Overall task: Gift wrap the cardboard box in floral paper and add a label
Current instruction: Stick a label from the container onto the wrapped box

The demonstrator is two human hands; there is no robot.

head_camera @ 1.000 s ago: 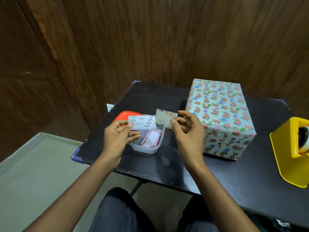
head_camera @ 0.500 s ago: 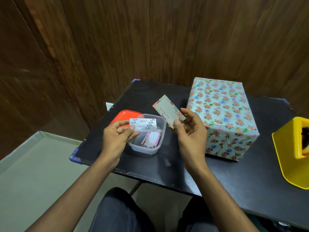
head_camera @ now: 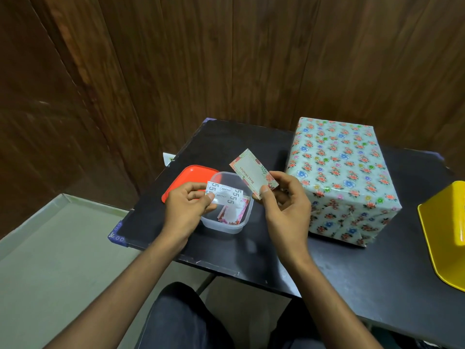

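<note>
Pinching a "Best Wishes" label point(head_camera: 254, 174) between thumb and fingers, the right hand point(head_camera: 284, 210) sits just left of the floral-wrapped box point(head_camera: 339, 177) on the counter point(head_camera: 327, 268). Beside it, the left hand point(head_camera: 186, 210) grips a backing slip point(head_camera: 226, 195) above a clear container point(head_camera: 226, 222).

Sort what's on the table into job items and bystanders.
For the job:
wrapped box
Best Wishes label, pinched by right hand
backing paper, held by left hand

Lying about:
clear tub with spare labels
red lid
yellow dispenser
</note>
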